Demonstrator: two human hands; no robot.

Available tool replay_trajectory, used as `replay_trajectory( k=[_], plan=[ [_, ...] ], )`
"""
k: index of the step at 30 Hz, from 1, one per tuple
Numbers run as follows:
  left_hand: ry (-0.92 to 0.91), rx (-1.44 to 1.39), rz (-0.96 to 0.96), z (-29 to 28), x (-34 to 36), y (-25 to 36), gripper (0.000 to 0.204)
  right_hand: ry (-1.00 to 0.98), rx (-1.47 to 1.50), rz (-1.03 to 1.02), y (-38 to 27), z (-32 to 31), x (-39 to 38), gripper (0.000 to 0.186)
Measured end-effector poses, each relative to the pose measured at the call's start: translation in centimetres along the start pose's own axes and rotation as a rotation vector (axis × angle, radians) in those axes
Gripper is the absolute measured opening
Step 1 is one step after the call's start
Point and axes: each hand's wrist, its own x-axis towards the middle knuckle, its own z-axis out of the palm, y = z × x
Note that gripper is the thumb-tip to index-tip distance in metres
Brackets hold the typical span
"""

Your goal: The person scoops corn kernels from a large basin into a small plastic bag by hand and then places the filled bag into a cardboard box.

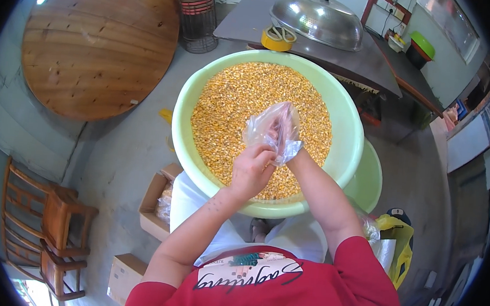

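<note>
Domed lid [319, 23] beyond corn basin [182, 126]

Left hand [253, 168] pinches clear bag [257, 131]

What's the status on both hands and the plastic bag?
Left hand pinching clear plastic bag. Right hand inside it. Both over yellow corn kernels in round pale-green basin. No visible obstruction.

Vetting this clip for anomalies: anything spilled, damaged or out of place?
No spill or damage stands out: the corn kernels lie inside the large green basin. Mildly odd: the yellow tape roll sits at the near edge of the grey table, where it looks easy to knock off.
</note>
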Motion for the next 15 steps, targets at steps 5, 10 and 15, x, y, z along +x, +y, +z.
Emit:
replay_trajectory(
  k=[5, 10, 15],
  plan=[
    [-0.009, 0.080, -0.019, 0.1, -0.3, -0.7, 0.016, -0.071, 0.139, -0.098, -1.6, 5.2, -1.3, 0.056],
    [-0.016, 0.082, 0.003, -0.1, 0.1, -0.4, 0.017, 0.017, 0.173, -0.160, -2.0, 5.9, -1.4, 0.044],
    [0.009, 0.041, -0.013, -0.1, -0.2, -0.4, 0.013, -0.042, 0.098, -0.295, -2.8, 5.1, -1.2, 0.049]
  ],
)
